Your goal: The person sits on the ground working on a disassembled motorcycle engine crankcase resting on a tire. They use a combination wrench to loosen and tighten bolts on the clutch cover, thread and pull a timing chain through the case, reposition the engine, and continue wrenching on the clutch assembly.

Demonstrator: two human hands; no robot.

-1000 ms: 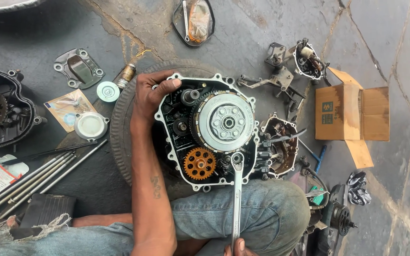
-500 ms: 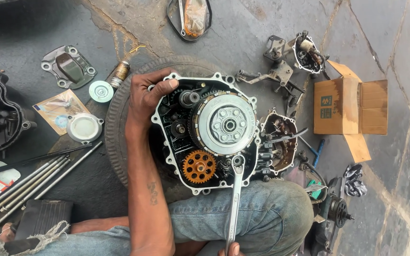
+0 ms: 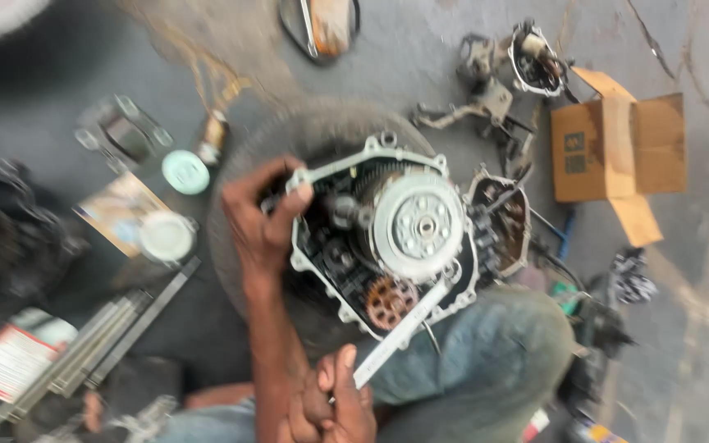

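Right hand: the right hand (image 3: 340, 404) sits nearest, low in the frame over the knee in blue denim (image 3: 486, 361); its grip is wrapped tight around the handle end of a long flat silver steel wrench (image 3: 395, 339).
Wrench: it slants up and right from that fist, its far end lying at the lower rim of the casing, just beside the small orange toothed gear (image 3: 389, 300); blur hides exactly what its head sits on.
Left hand: the left hand (image 3: 263, 220) reaches across the old black rubber tyre (image 3: 244, 246), fingers curled over the casing's upper left corner, thumb on the rim, clamping it.
Engine: the open grey aluminium engine case (image 3: 387, 238) rests on the tyre on the floor, between the hands; its side cover is off, and the round silver clutch drum (image 3: 417, 223) and the gears are exposed.
Progress: judging by this, the opening up is done and work inside the casing is in hand; the clutch and orange gear are in place.
Farther off: long grey metal rods (image 3: 92, 344) lie at the left; a brown cardboard box (image 3: 617, 148) stands open at the far right.
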